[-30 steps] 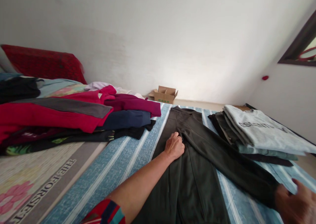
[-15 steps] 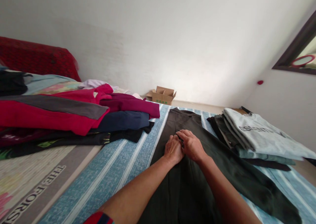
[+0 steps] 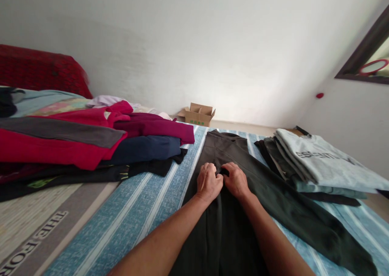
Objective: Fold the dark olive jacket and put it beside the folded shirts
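A dark green-black jacket (image 3: 240, 235) lies spread on the blue striped bed, its collar end (image 3: 226, 136) away from me. One long sleeve (image 3: 316, 223) stretches out to the right. Around the upper middle of the front, my left hand (image 3: 209, 180) has its fingers curled into the cloth. Just beside it, a small gap apart, my right hand (image 3: 235, 179) grips the same garment with bent fingers. Between the two hands the fabric is pinched up, and a fold line runs down toward me. The fingertips are partly hidden.
On the left lies a pile of clothes, a red and grey garment (image 3: 60, 142) on top. A folded stack with a light grey printed shirt (image 3: 328, 158) sits at the right. An open cardboard box (image 3: 197, 116) stands by the wall beyond the blue striped sheet (image 3: 146, 203).
My hands were close together, the right over the left; now they have moved slightly apart, each gripping the cloth. The view has shifted slightly.
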Demonstrator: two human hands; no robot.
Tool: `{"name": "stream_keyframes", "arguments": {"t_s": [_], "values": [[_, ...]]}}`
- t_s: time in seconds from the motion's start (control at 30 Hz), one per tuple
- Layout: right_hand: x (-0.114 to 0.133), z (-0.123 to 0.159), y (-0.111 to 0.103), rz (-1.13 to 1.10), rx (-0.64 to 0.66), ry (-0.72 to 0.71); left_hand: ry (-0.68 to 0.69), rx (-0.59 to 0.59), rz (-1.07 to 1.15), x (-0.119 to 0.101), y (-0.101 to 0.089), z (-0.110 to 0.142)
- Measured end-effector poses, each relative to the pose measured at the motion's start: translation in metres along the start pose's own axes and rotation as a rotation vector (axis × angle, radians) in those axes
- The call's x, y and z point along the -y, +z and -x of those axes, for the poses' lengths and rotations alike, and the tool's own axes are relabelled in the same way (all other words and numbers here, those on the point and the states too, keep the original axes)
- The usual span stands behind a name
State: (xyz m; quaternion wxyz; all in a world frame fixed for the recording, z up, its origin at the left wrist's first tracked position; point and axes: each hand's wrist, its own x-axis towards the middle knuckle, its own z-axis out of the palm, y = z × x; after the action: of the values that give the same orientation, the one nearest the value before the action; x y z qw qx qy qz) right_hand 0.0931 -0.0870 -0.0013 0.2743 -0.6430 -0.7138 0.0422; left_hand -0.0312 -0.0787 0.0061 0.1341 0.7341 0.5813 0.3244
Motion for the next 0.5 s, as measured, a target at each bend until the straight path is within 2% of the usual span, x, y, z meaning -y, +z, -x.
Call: {"name": "stream_keyframes", "arguments": {"t_s": [0.27, 0.5], "values": [[0.0116, 0.0051, 0.0028, -0.033, -0.006, -0.019, 0.008, -0.048, 0.063, 0.0032, 0.0008, -0.0016], [0.0088, 0.0055, 0.0093, -0.034, -0.05, 0.051, 0.01, -0.064, 0.101, 0.0043, 0.0008, -0.0024]]}}
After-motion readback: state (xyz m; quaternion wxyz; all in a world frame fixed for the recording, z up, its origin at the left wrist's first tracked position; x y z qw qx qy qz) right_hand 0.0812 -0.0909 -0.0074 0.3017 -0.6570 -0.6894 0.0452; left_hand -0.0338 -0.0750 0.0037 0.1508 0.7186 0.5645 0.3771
